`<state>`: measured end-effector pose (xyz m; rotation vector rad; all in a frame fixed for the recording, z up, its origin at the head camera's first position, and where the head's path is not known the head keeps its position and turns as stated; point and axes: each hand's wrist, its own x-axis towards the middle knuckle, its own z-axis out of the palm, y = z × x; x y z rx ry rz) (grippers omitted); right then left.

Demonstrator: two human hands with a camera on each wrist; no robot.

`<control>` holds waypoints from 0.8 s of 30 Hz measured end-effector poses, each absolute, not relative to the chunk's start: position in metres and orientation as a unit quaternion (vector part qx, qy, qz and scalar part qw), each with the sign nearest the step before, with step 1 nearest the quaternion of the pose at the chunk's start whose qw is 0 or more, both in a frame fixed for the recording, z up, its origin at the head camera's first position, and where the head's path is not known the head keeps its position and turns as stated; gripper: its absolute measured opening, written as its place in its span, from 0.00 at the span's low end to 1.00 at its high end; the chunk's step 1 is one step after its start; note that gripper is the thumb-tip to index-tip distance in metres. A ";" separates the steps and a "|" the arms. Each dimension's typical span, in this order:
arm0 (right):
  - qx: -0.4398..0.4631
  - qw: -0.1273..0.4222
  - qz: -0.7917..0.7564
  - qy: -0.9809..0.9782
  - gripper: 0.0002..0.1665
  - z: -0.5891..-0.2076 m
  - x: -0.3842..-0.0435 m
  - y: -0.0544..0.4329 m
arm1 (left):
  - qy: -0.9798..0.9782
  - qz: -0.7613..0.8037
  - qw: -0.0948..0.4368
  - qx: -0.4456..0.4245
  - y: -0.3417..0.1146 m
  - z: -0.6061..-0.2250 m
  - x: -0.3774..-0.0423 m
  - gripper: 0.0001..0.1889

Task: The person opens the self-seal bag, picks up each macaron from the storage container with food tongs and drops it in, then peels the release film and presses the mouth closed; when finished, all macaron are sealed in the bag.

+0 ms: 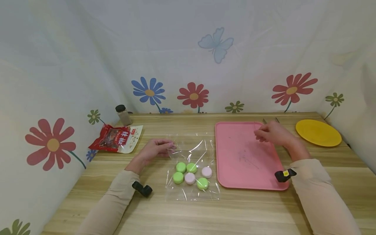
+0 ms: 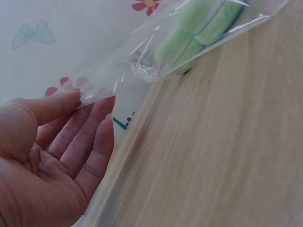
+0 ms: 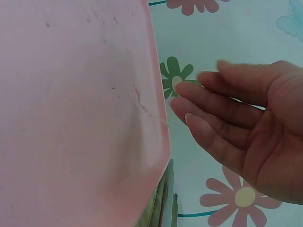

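Observation:
My left hand pinches the upper left edge of a clear plastic bag between thumb and fingers. Several green macarons and two pale pink macarons lie inside its lower half. In the left wrist view, the film of the bag is drawn taut toward the fingertips. Over the far right part of a pink tray is my right hand. The right wrist view shows its fingers loosely extended, with a thin clear strip just off the fingertips, against the tray.
A red food packet and a black-capped jar stand at the back left. To the right of the tray is a yellow plate. Thin dark tips show behind the right hand. A flowered cloth hangs around the table.

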<state>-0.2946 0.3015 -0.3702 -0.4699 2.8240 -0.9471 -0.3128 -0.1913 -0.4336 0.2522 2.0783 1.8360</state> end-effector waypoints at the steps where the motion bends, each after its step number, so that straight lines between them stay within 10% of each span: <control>1: -0.151 0.067 -0.319 0.933 0.14 -0.370 -0.295 0.301 | 0.735 0.648 0.178 0.090 -0.192 -0.433 -0.312 0.22; 13: -0.091 0.006 -0.415 0.905 0.18 -0.364 -0.291 0.267 | 0.734 0.650 0.175 0.090 -0.192 -0.431 -0.311 0.18; 24: -0.010 0.108 -0.692 0.714 0.24 -0.371 -0.294 0.162 | 0.742 0.638 0.175 0.106 -0.191 -0.430 -0.311 0.21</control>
